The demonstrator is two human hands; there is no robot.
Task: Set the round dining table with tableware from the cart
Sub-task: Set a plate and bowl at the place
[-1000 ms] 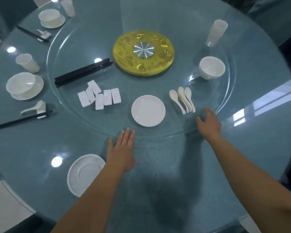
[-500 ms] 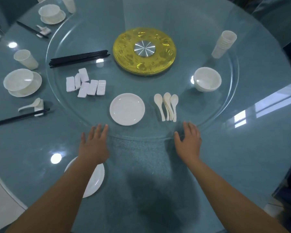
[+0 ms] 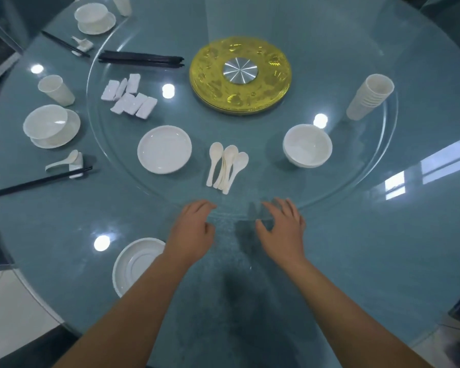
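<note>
Hands meet at the turntable (image 3: 250,35) rim nearest you: your left hand (image 3: 193,232) with fingers loosely curled, your right hand (image 3: 282,229) with fingers spread, both holding nothing. Bare surface (image 3: 356,248) lies right of them. On the turntable, spoons (image 3: 226,166) sit between a plate (image 3: 164,149) and an empty bowl (image 3: 307,145). Off the rim, another plate (image 3: 133,264) lies beside your left wrist.

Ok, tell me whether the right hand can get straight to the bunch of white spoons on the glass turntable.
Probably yes. The right hand lies at the turntable's near edge, holding nothing, and the white spoons lie just beyond it, slightly left. Only bare glass lies between; the white bowl stands off to the right.
</note>
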